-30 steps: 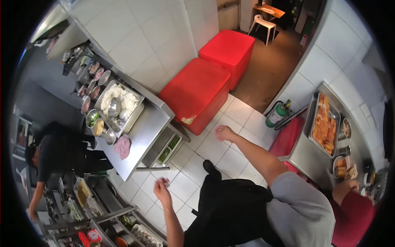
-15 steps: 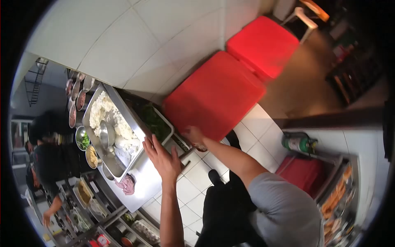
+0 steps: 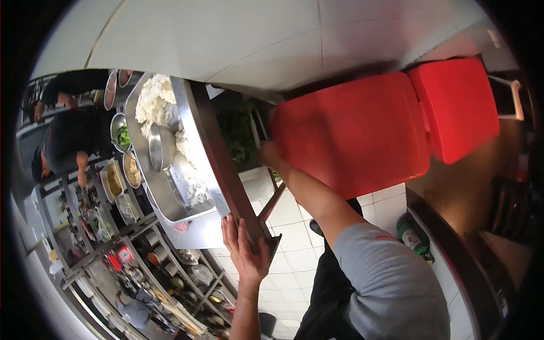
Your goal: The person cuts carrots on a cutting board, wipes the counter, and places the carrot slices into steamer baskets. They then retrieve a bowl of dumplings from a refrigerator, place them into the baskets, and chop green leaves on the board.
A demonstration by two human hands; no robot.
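Both hands have moved since half a second ago: the left hand (image 3: 246,254) is now at the near corner of the counter (image 3: 195,139), and the right hand (image 3: 270,152) has gone farther in, beside the tub (image 3: 259,185) of green leaves (image 3: 241,136). The left fingers are loosely spread, with their tips on the corner, and they hold nothing. The right hand is dark and blurry, so one cannot tell how far it is closed or if it has hold of the tub. The tub sits low, under the counter's long edge, next to a big red box (image 3: 351,133). On top, a metal pan (image 3: 164,201) of white rice (image 3: 156,102) lies along that same edge, with a metal bowl (image 3: 162,147) in it. A pink cloth (image 3: 181,227) lies at the counter's near end. Past the far edge, another person (image 3: 73,136) reaches out one arm.
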